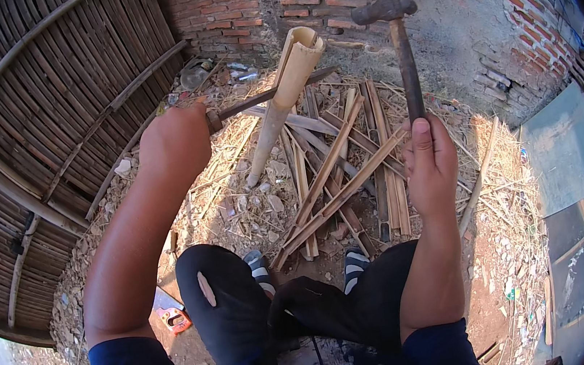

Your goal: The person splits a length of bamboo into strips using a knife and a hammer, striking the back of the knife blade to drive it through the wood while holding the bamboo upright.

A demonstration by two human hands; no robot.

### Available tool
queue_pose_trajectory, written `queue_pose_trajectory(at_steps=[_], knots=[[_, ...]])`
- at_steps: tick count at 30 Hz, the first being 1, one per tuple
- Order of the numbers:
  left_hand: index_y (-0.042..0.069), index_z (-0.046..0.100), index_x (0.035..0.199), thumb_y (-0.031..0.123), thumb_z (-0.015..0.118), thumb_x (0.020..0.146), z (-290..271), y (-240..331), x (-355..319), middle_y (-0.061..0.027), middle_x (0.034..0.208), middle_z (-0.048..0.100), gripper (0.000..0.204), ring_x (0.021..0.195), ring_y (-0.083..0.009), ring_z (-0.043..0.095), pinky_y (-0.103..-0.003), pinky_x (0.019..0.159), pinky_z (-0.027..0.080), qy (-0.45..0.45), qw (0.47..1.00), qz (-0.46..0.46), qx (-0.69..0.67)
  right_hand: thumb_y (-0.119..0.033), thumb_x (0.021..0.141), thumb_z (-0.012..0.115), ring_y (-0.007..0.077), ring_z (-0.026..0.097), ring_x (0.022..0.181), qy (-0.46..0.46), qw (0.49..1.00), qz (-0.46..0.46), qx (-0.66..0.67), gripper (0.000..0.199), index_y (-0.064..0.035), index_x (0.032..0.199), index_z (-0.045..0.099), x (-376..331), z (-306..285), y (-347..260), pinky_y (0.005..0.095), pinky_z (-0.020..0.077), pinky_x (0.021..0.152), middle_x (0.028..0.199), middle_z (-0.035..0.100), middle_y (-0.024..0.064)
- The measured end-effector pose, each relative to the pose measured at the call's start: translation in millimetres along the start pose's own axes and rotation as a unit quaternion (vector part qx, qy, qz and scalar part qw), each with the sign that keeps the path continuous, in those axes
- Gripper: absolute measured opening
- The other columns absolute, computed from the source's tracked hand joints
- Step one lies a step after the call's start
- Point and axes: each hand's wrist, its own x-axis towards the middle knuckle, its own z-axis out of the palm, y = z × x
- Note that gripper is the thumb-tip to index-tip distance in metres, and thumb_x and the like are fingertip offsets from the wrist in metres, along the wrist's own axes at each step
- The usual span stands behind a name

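Your left hand (174, 142) wraps its fingers tight around the knife (270, 95) handle. The blade sits across the top of the bamboo pole (282, 103), just past your fingers. Your right hand (429, 158) grips the hammer (400, 45), its head up above your fingers.

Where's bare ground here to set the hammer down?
Bare dirt lies right of the right hand, between the split bamboo strips and the grey slab; some below the left hand, beside the bamboo fence. Crowded: straight ahead, around the upright bamboo pole.
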Motion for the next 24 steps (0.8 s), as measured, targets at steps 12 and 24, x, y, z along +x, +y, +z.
queue_pose_trajectory(at_steps=[12,24], knots=[[0.008,0.068,0.112,0.011,0.062,0.089,-11,-1,-2,-0.0183,0.094,0.073,0.024,0.092,-0.0389,0.072,-0.05,0.08,0.058,-0.005,1.0,0.008,0.009,-0.045,0.108,0.051,0.0098,0.05,0.061,-0.062,0.997,0.054,-0.004,0.045,-0.0014,0.108,0.062,4,4,20,0.0283,0.041,0.056,0.069,0.052,-0.0003],[0.007,0.068,0.108,0.011,0.061,0.089,-20,-2,-7,-0.0183,0.094,0.073,0.02,0.092,-0.0389,0.072,-0.05,0.079,0.058,-0.003,1.0,0.011,0.026,-0.041,0.109,0.051,0.0093,0.051,0.062,-0.078,0.995,0.059,-0.021,0.042,-0.0033,0.092,0.058,-1,24,39,0.0302,0.041,0.057,0.069,0.053,0.0005]])
